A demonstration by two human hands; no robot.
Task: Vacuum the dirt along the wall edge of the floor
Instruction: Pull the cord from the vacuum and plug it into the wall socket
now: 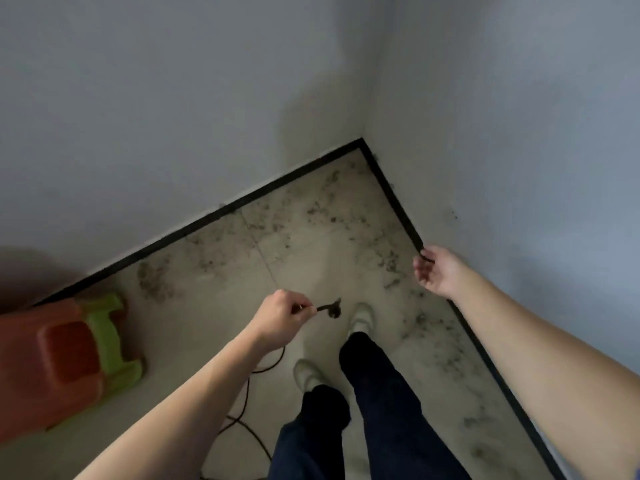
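Dark dirt (322, 209) lies scattered over the beige tiled floor (214, 327), thickest beside the black baseboard (242, 202) of the left wall and along the right wall's baseboard (485, 355). My left hand (282, 318) is pinched on the end of a thin black cord (247, 386); a small dark plug-like tip (330, 308) sticks out past the fingers. The cord trails down under my left forearm onto the floor. My right hand (438, 270) hovers near the right wall, fingers loosely curled and apart, nothing in it. No vacuum cleaner is in view.
An orange and green plastic stool (69, 358) stands at the left by the wall. My two feet in pale shoes (362, 317) and dark trousers are in the middle of the floor. The two white walls meet in a corner (362, 140) ahead.
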